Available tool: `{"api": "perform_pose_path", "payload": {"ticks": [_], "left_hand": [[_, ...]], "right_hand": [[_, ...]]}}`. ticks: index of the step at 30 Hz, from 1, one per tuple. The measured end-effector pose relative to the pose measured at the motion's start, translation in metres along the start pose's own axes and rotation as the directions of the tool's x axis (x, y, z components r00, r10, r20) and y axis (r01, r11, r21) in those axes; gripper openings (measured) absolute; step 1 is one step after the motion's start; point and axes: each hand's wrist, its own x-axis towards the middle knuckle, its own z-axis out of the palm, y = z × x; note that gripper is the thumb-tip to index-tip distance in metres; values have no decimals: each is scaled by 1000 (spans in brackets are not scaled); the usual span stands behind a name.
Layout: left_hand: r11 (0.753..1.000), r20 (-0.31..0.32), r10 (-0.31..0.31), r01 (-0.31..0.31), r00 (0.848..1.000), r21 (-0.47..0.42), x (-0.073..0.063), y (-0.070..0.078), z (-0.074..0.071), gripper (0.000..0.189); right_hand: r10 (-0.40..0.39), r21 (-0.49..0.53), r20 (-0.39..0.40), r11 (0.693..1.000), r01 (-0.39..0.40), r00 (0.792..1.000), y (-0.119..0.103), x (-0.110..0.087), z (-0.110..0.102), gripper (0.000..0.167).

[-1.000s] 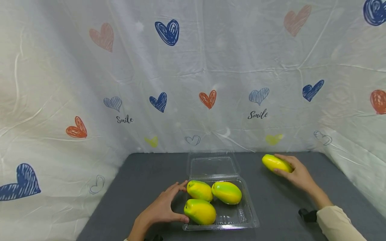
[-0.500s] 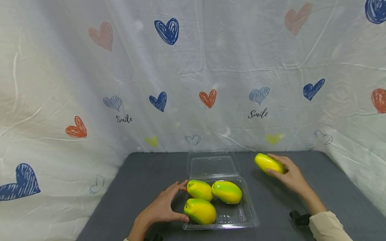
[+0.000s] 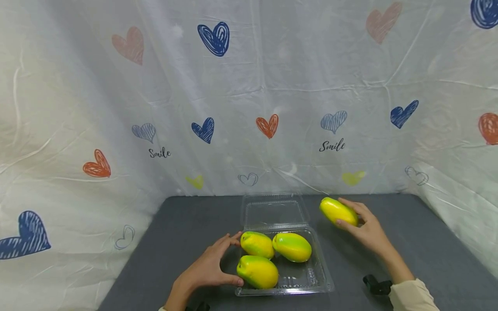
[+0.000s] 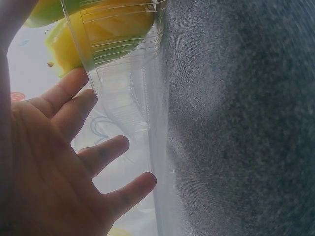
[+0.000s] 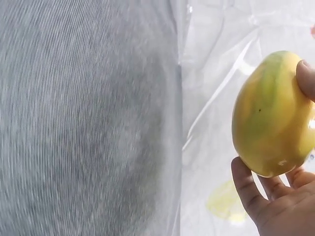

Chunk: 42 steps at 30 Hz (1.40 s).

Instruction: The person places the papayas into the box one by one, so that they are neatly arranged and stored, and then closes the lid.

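My right hand [image 3: 367, 226] holds a yellow-green mango [image 3: 337, 211] above the table, right of a clear plastic clamshell box [image 3: 301, 280]. In the right wrist view, the thumb and fingers grip the mango [image 5: 273, 115] from opposite sides. My left hand [image 3: 212, 265] is at the box's left side, fingers spread and mostly straight. Its fingertips touch the box rim in the left wrist view, where a mango [image 4: 106, 37] shows through the clear wall. Three mangoes lie in the box: one at back left [image 3: 257, 245], one at back right [image 3: 292, 247], one at front left [image 3: 257, 272].
The box's clear lid [image 3: 275, 211] lies folded back toward the rear of the dark grey table [image 3: 202, 216]. A white curtain [image 3: 233, 86] printed with hearts hangs behind and at both sides. A small black device [image 3: 376, 285] is near the right wrist.
My right hand has carried its mango leftward, closer to the box. The left hand, the box and the mangoes in it stay in place.
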Motion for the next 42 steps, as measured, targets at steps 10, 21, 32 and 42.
{"api": "perform_pose_path", "payload": {"ticks": [10, 21, 32, 42], "left_hand": [[1000, -1, 2, -2, 1000, 0, 0, -1, 0, 71], [1000, -8, 4, -3, 1000, 9, 0, -1, 0, 71], [1000, -7, -9, 9, 1000, 7, 0, 0, 0, 71], [1000, -8, -6, 6, 1000, 3, 0, 0, 0, 71]], "right_hand": [[9, 31, 25, 999, -10, 1000, -19, -5, 10, 61], [17, 27, 17, 999, -18, 1000, -28, -8, 13, 61], [-13, 59, 18, 998, 11, 1000, -44, -8, 13, 64], [-64, 98, 45, 993, 59, 997, -58, -9, 14, 62]]}}
